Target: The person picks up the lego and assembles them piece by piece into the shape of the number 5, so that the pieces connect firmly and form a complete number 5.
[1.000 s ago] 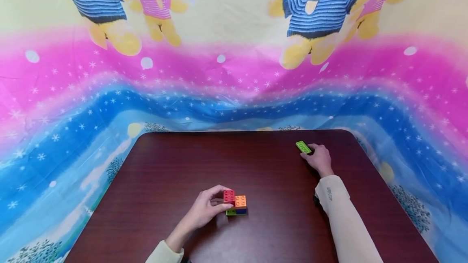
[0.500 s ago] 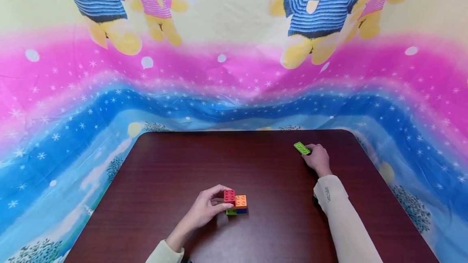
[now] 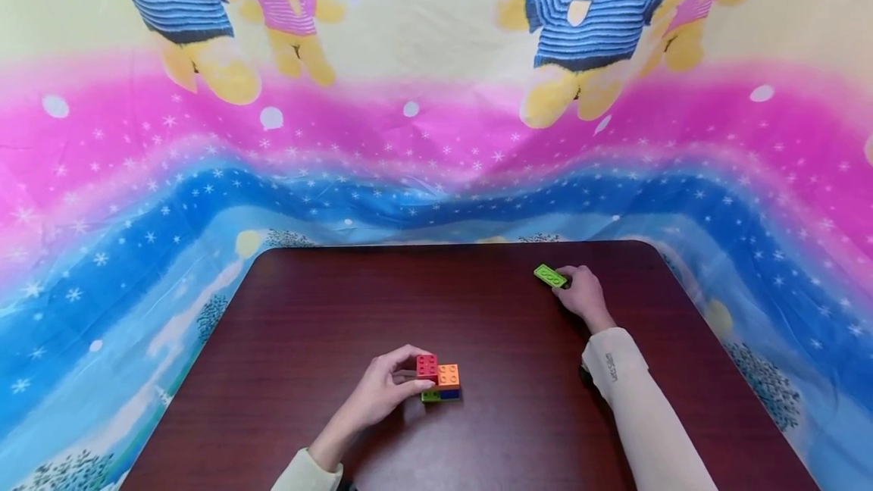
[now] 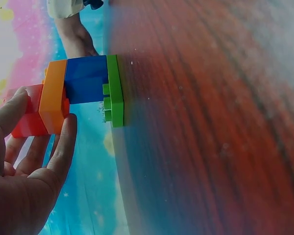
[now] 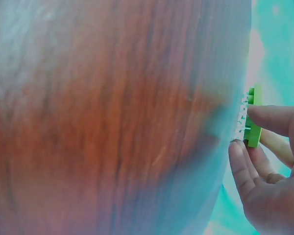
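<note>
A bright cloth point(image 3: 341, 131) hangs behind the bench point(image 3: 382, 294), pink and blue with white snowflakes, and printed bears point(image 3: 589, 25) in striped shirts run along its top. On the dark, reddish-brown bench, at the person's side of it, I see a stack of bricks point(image 3: 449, 383), and I place everything else by that. It is built on a green base plate point(image 4: 117, 93) lying against the bench; a blue brick point(image 4: 86, 81) stands on the plate, an orange brick point(image 4: 54, 95) sits on the blue one and juts out past it over the plate's bare studs, and a red brick point(image 4: 32, 117) tops the overhanging end. The left hand point(image 3: 382, 386) is at the left of the stack, pinching the red brick between thumb and fingers. Well beyond the stack and to its right, the right hand point(image 3: 585, 296) grips a lime-green plate point(image 3: 549, 276) by its near end. That piece is upside down, rings of its hollow underside facing up and studs facing the bench; whether it touches the wood I can't tell. Both sleeves point(image 3: 648, 408) are pale cream, the right one with small lettering near the cuff.
</note>
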The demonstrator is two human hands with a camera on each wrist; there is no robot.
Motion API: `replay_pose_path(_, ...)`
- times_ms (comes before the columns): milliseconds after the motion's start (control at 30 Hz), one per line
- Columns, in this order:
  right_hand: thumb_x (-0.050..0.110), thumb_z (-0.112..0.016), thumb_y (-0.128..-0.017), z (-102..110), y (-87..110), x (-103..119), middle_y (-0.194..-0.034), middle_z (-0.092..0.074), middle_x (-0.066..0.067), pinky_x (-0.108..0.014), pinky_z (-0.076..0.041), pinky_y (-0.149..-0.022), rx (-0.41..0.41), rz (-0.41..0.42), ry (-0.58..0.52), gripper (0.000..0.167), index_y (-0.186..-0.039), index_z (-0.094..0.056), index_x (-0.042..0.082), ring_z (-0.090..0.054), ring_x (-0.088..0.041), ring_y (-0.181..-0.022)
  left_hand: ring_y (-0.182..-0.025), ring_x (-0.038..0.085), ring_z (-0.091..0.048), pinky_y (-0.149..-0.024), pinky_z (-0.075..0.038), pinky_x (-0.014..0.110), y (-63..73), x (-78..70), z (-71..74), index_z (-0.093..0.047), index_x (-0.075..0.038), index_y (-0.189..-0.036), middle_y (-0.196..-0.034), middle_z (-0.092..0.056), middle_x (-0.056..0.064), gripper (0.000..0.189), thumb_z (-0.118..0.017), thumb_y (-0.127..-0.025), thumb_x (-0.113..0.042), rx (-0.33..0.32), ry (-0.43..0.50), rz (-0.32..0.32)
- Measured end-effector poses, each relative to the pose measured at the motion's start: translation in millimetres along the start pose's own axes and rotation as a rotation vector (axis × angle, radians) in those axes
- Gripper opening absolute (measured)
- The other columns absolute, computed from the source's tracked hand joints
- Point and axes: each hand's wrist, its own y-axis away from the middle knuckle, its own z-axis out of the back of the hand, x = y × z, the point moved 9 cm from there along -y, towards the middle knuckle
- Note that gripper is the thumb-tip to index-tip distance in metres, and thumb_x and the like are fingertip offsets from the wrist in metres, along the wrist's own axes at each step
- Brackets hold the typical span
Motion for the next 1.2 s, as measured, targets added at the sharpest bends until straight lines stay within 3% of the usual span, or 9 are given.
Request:
replay_pose_path(233, 0.008, -0.068, -0.097, 4, 5.0, 11, -0.129, -0.055, -0.031, -0.055, -0.050, -0.089, -0.021, 0.034, -0.002, 0.042, -0.137, -0.062, -0.004, -0.055, -0.041, -0.104, -0.107, 0.029, -0.072, -0.087, -0.058, 0.021, -0.2, -1.5, -0.8, -0.069, -0.015, -0.119, -0.117, -0.073, 0.007, 0.031, -0.081, -0.091, -0.019, 0.000, -0.002, -0.004)
replay_pose_path(567, 0.008, -0.068, -0.098, 4, 12.2, 34, -0.129, -0.052, -0.028, -0.043, -0.053, -0.080, 0.009, 0.075, -0.032, 0.039, -0.135, -0.064, -0.002, -0.058, -0.032, -0.096, -0.107, 0.028, -0.072, -0.088, -0.059, 0.027, -1.0, -3.6, -1.4, -0.069, -0.015, -0.120, -0.116, -0.073, 0.006, 0.032, -0.081, -0.091, -0.020, 0.007, -0.005, -0.014)
replay_pose_path(900, 0.011, -0.071, -0.097, 1, 16.2, 30, -0.122, -0.058, -0.023, -0.038, -0.051, -0.077, 0.010, 0.073, -0.054, 0.039, -0.134, -0.065, 0.000, -0.059, -0.029, -0.091, -0.107, 0.029, -0.072, -0.087, -0.058, 0.022, -1.4, -3.5, -4.3, -0.070, -0.016, -0.120, -0.115, -0.073, 0.006, 0.032, -0.081, -0.091, -0.020, 0.007, 0.003, -0.017)
replay_pose_path(1200, 0.015, -0.071, -0.098, -6, 23.6, 22, -0.118, -0.060, -0.019, -0.041, -0.053, -0.084, 0.043, 0.040, -0.164, 0.043, -0.139, -0.061, 0.004, -0.062, -0.028, -0.097, -0.107, 0.031, -0.071, -0.087, -0.059, 0.023, -1.0, -2.6, -5.0, -0.070, -0.016, -0.120, -0.116, -0.073, 0.007, 0.031, -0.081, -0.092, -0.021, 0.005, -0.005, -0.022)
